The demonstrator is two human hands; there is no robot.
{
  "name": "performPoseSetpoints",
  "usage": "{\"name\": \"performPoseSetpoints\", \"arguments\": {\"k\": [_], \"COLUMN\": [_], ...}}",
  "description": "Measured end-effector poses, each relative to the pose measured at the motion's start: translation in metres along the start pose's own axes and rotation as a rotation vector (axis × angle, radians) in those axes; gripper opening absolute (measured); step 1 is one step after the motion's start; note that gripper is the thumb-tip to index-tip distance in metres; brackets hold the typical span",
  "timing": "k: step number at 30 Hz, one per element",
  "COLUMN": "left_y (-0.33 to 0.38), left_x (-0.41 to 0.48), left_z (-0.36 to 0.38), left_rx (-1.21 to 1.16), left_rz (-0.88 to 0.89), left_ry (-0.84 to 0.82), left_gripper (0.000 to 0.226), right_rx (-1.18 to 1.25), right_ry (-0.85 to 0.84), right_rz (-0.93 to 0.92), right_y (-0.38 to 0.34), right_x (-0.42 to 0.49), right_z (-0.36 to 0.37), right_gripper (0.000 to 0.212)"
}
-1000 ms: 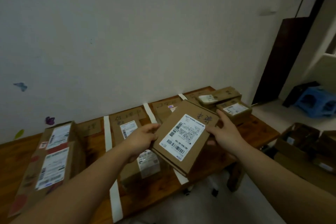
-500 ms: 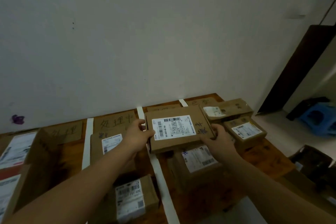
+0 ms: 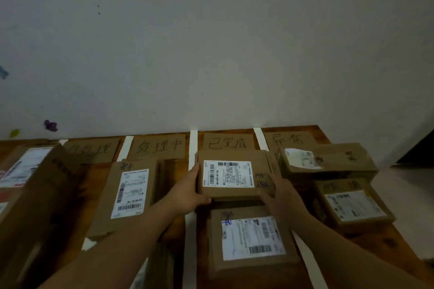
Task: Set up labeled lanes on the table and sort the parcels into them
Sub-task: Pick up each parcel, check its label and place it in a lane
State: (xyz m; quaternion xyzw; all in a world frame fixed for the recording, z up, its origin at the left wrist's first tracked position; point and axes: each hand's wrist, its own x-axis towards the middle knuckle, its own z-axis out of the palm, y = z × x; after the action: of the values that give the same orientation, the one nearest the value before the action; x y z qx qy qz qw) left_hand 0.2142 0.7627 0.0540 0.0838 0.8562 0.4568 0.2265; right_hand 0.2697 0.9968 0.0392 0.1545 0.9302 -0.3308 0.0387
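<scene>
Item: flat cardboard parcel [image 3: 226, 173], white shipping label uppermost.
Location: between both hands, lane card [image 3: 229, 143] just beyond the fingertips, second parcel [image 3: 251, 237] beside the right wrist.
Hold: left hand [image 3: 187, 191] clasps the left edge, and right hand [image 3: 279, 192] curls over the near right corner.
Handling, judged: light, stiff, matte. Grip opposite short edges.

Left hand [image 3: 186, 191], right hand [image 3: 280, 193], fingers curled

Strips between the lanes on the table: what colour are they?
The strips are white, plain and unpatterned; the head view shows them best.
</scene>
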Motion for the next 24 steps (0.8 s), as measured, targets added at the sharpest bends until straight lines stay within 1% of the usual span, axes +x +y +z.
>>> {"name": "performPoseSetpoints", "arguments": {"k": [2, 4, 6, 10, 14, 19, 22, 24], "left_y": [0.0, 0.0, 0.001, 0.003, 0.0, 0.001, 0.012, 0.019], "left_x": [0.004, 0.007, 0.01, 0.017, 0.022, 0.022, 0.015, 0.003], "left_z": [0.011, 0.021, 0.029, 0.037, 0.042, 0.045, 0.034, 0.015], "left_rx": [-0.011, -0.006, 0.004, 0.001, 0.052, 0.051, 0.062, 0.092], "left_rz": [-0.047, -0.095, -0.13, -0.169, -0.183, -0.219, -0.204, -0.215], "left_ry": [0.03, 0.053, 0.081, 0.125, 0.174, 0.187, 0.193, 0.243], "left_gripper": [0.084, 0.076, 0.072, 0.069, 0.069, 0.072, 0.068, 0.065], "right_rx": [0.01, -0.008, -0.032, -0.034, -0.073, -0.137, -0.204, -0.241], "right_ry": [-0.028, -0.057, -0.082, -0.086, -0.106, -0.119, -0.11, -0.091], "right_rz": [-0.038, -0.039, -0.05, -0.092, -0.109, -0.091, -0.104, -0.168], "right_y": [0.013, 0.023, 0.031, 0.04, 0.044, 0.044, 0.035, 0.017], "right_x": [0.008, 0.016, 0.022, 0.031, 0.04, 0.047, 0.045, 0.045], "right_z": [0.003, 0.006, 0.008, 0.006, 0.005, 0.001, -0.007, -0.015], "right_gripper": [0.054, 0.054, 0.054, 0.053, 0.054, 0.055, 0.06, 0.061]}}
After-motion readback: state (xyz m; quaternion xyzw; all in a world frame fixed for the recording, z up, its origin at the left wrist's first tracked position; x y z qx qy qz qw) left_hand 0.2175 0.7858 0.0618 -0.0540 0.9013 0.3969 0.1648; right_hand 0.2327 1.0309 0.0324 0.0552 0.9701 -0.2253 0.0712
